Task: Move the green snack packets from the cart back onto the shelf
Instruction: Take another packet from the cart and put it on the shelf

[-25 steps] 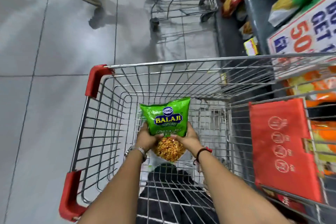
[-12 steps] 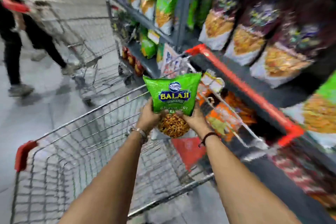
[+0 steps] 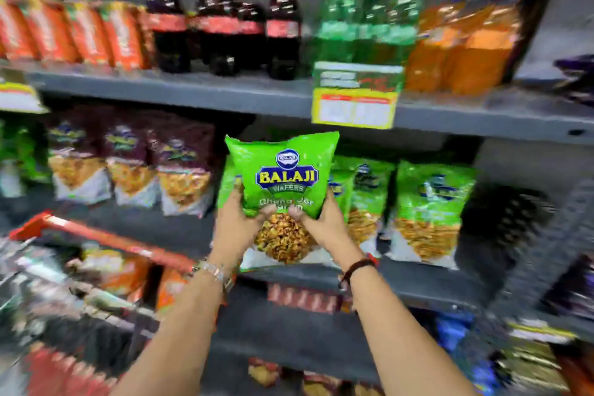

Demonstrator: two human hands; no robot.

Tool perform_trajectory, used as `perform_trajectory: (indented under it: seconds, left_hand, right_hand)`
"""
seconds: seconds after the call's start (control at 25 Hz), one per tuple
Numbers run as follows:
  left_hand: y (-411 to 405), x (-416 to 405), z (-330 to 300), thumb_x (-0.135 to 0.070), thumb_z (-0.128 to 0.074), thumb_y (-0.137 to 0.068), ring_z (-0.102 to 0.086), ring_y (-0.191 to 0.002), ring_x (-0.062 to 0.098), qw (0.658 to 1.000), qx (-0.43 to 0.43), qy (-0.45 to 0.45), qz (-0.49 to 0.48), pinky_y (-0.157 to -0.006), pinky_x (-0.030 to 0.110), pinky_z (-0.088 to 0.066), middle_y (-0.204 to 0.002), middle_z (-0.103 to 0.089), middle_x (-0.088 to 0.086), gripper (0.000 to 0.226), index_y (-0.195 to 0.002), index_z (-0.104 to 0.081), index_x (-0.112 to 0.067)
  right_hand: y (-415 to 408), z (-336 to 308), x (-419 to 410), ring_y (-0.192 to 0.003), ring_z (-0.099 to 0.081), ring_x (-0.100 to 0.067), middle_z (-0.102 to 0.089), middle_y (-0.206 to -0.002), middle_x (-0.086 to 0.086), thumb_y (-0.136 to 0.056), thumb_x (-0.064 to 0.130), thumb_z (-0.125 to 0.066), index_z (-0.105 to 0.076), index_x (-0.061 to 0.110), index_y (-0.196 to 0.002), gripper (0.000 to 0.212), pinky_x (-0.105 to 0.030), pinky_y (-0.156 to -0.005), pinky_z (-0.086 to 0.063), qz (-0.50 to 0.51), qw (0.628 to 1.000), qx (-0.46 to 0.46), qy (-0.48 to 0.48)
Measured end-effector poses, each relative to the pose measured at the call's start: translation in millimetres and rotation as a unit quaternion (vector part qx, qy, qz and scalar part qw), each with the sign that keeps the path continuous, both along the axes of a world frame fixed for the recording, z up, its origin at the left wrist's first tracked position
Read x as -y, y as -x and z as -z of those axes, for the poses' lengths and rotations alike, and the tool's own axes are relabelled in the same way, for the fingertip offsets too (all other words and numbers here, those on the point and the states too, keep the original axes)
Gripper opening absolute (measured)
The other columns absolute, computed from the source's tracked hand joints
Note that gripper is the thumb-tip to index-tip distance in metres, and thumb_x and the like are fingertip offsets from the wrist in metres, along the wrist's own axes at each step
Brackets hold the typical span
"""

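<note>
As if offering — hands [image 3: 279,222] upraised.

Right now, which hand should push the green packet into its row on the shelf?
Probably the right hand: it grips the green packet on the side nearest the matching green packets on the shelf. The left hand is nearer the maroon packets.

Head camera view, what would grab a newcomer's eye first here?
The bright green Balaji snack packet at the centre, held upright by its lower corners in the left hand and right hand, in front of matching green packets on the grey middle shelf. Above it, dark red-capped cola bottles line the upper shelf, and the cart's red handle cuts in at lower left.
</note>
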State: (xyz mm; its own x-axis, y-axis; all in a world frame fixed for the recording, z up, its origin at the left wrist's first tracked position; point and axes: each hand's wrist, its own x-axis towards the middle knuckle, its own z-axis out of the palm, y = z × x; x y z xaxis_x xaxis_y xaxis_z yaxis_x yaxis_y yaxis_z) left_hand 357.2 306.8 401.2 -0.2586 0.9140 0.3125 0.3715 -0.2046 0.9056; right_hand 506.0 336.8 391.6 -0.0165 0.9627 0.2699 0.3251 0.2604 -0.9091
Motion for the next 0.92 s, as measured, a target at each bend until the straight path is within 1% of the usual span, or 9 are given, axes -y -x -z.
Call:
perform_trajectory:
  seconds: [0.2,0.48,0.52,0.6,0.64,0.72,0.8,0.88,0.92]
  left_hand:
    - [-131.3,-43.8,2.8,-0.019,-0.069,-0.074,-0.047,-0.122,0.029,0.992,-0.027,0.045,0.118,-0.097,0.032,-0.037,-0.133,-0.050,0.020,0.064,-0.127,-0.037,-0.001]
    - [-205.7,-85.8,49.2,-0.027,-0.059,-0.081,-0.039,-0.129,0.030,0.977,-0.015,0.100,0.187,-0.105,0.036,-0.034,-0.142,-0.039,0.021,0.068,-0.135,-0.025,-0.003]
    - [-212.9,-89.7,59.7,-0.027,-0.057,-0.083,-0.042,-0.127,0.031,0.976,-0.013,0.105,0.190,-0.103,0.036,-0.035,-0.138,-0.043,0.023,0.064,-0.134,-0.026,-0.002]
    - [-217.4,-89.1,76.0,-0.028,-0.053,-0.085,-0.046,-0.123,0.031,0.978,-0.003,0.096,0.188,-0.100,0.034,-0.037,-0.134,-0.049,0.021,0.056,-0.130,-0.032,-0.001]
    - [-219.5,-87.6,84.8,-0.034,-0.052,-0.084,-0.047,-0.123,0.030,0.979,0.005,0.083,0.187,-0.099,0.032,-0.036,-0.131,-0.051,0.018,0.056,-0.128,-0.035,-0.003]
    - [-222.5,-82.3,105.1,-0.064,-0.044,-0.075,-0.048,-0.121,0.025,0.984,0.013,0.052,0.169,-0.099,0.027,-0.034,-0.127,-0.053,0.011,0.074,-0.125,-0.039,-0.009]
    - [-223.0,-76.1,124.1,-0.083,-0.030,-0.061,-0.045,-0.122,0.027,0.987,-0.002,0.066,0.147,-0.103,0.030,-0.033,-0.128,-0.050,0.013,0.100,-0.126,-0.038,-0.007]
    - [-229.1,-70.3,136.8,-0.088,-0.024,-0.055,-0.039,-0.124,0.037,0.985,-0.050,0.104,0.126,-0.108,0.045,-0.031,-0.131,-0.045,0.025,0.115,-0.128,-0.034,0.000]
    - [-232.5,-68.7,137.6,-0.088,-0.024,-0.054,-0.036,-0.125,0.041,0.984,-0.065,0.118,0.120,-0.108,0.050,-0.031,-0.132,-0.042,0.029,0.117,-0.128,-0.033,0.002]
  right_hand:
    - [-129.6,9.3,-10.9,-0.109,-0.054,-0.027,-0.058,-0.117,-0.016,-0.069,0.021,-0.075,-0.046,0.009,-0.116,0.057,-0.041,-0.095,-0.044,0.130,0.991,0.033,-0.008]
    - [-190.6,51.0,-32.7,-0.109,-0.054,-0.027,-0.058,-0.107,-0.007,-0.070,0.010,-0.074,-0.038,0.008,-0.122,0.063,-0.041,-0.096,-0.042,0.220,0.974,-0.010,0.046]
    - [-193.7,62.8,-35.1,-0.112,-0.053,-0.028,-0.057,-0.112,-0.009,-0.069,0.016,-0.075,-0.036,0.007,-0.124,0.068,-0.041,-0.098,-0.041,0.224,0.973,-0.023,0.045]
    - [-190.9,81.8,-31.9,-0.122,-0.044,-0.026,-0.048,-0.127,-0.011,-0.060,0.052,-0.073,-0.027,0.009,-0.131,0.095,-0.042,-0.107,-0.035,0.245,0.968,-0.045,0.040]
    - [-190.1,93.5,-29.2,-0.128,-0.035,-0.020,-0.039,-0.134,-0.007,-0.055,0.070,-0.062,-0.020,0.011,-0.135,0.108,-0.038,-0.111,-0.027,0.249,0.967,-0.045,0.041]
    - [-188.2,114.1,-19.4,-0.129,-0.023,-0.012,-0.025,-0.134,0.002,-0.051,0.082,-0.048,-0.013,0.014,-0.138,0.116,-0.023,-0.111,-0.016,0.248,0.966,-0.048,0.046]
    - [-185.0,128.1,-9.0,-0.111,-0.038,-0.010,-0.029,-0.126,0.001,-0.047,0.086,-0.047,-0.016,0.013,-0.137,0.120,-0.008,-0.099,-0.031,0.245,0.967,-0.050,0.046]
    - [-189.1,130.7,-7.0,-0.089,-0.043,-0.005,-0.039,-0.122,-0.005,-0.046,0.086,-0.047,-0.023,0.008,-0.135,0.121,0.008,-0.077,-0.032,0.239,0.969,-0.022,0.056]
    - [-192.2,128.8,-8.7,-0.088,-0.044,-0.006,-0.044,-0.122,-0.009,-0.050,0.082,-0.051,-0.026,0.006,-0.133,0.116,0.008,-0.075,-0.031,0.235,0.971,-0.004,0.053]
